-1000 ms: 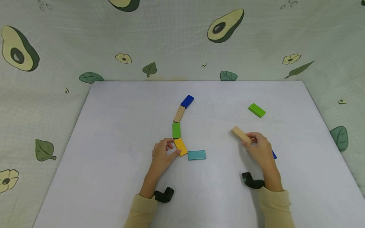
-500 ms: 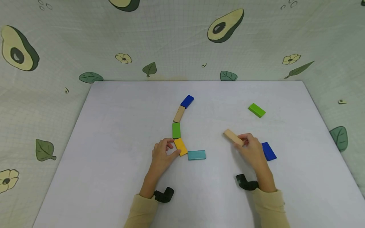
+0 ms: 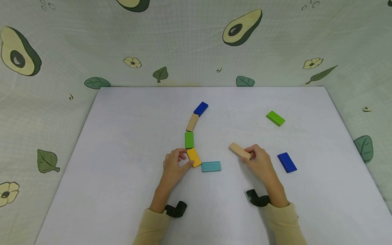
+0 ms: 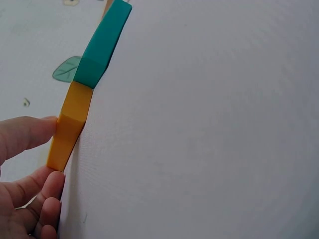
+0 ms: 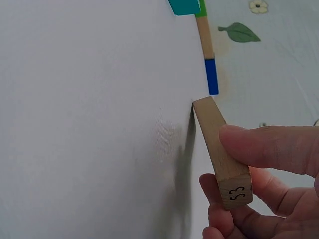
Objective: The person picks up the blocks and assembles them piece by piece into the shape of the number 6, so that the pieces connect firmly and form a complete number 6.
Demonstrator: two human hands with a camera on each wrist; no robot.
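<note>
Head | LH (image 3: 174, 167) pinches yel blk (image 3: 194, 158) | RH (image 3: 260, 164) grips wood blk (image 3: 239, 149)

Yellow blk (image 3: 194, 158) flat on tbl (image 3: 122, 170), angled, pinched, touching green blk (image 3: 189, 140) & teal blk (image 3: 211, 166); bare wood blk (image 3: 238, 149), "53" on one end, pinched aslant, apart to the right.

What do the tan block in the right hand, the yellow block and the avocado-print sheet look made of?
Tan block: most likely bare wood, matte; natural tan colour, faint grain, dark "53" on its end.
Yellow block: painted wood or plastic, can't tell; smooth, even colour, no grain visible.
Sheet: probably printed fabric, matte; soft wrinkles, though a coating can't be ruled out.
</note>
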